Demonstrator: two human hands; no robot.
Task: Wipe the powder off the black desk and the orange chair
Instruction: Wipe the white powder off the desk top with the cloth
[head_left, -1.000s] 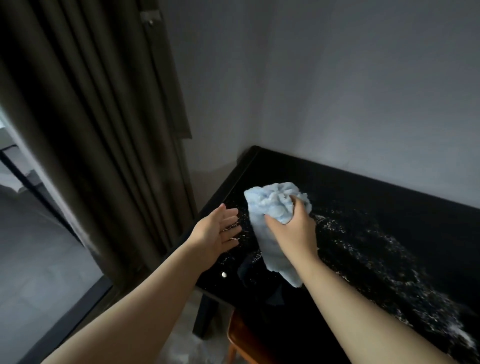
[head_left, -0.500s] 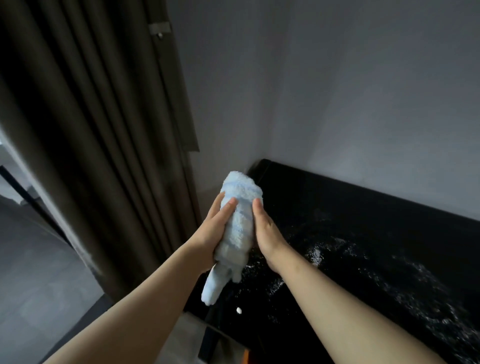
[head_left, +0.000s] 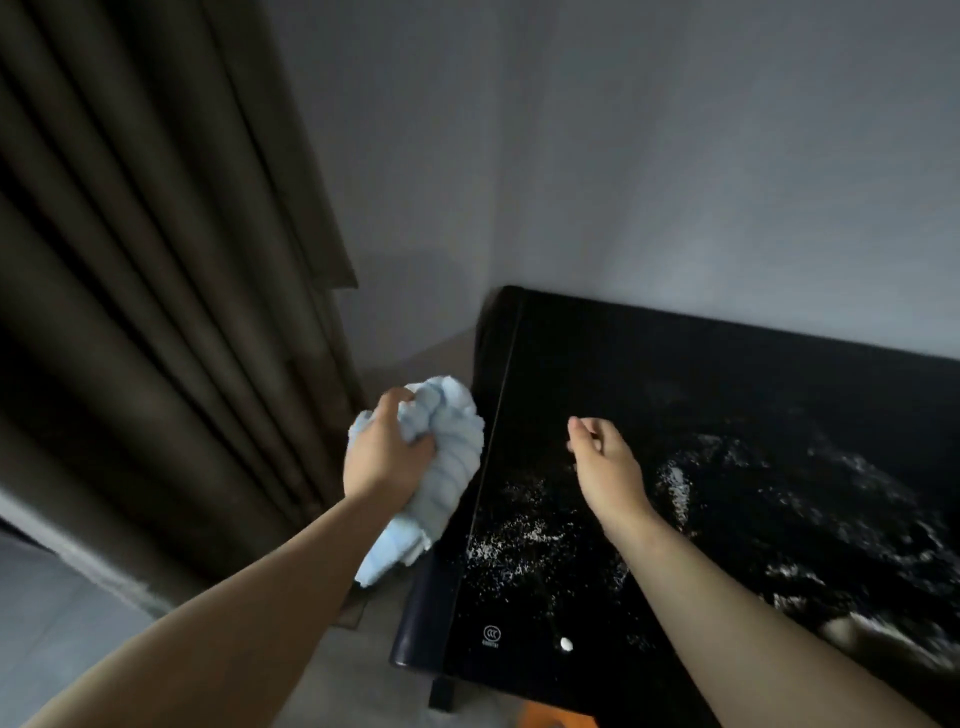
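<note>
1. Head view, surroundings: a brown curtain (head_left: 156, 291) hangs at the left beside a grey wall (head_left: 675, 156). A small white pellet (head_left: 566, 644) lies near the desk's front edge, next to a printed white mark (head_left: 491, 635).
2. The black desk (head_left: 727, 374) stands in the corner; white powder (head_left: 519, 540) is scattered across its near and right parts, the far strip looking dark and bare.
3. The left hand (head_left: 382, 457) grips a bunched light-blue cloth (head_left: 452, 447) with curled fingers, held off the desk's left edge, its tail hanging down.
4. The right hand (head_left: 602, 457) hovers above the desk, fingers loosely curled, holding nothing.
5. A sliver of the orange chair (head_left: 556, 719) shows below the desk.
</note>
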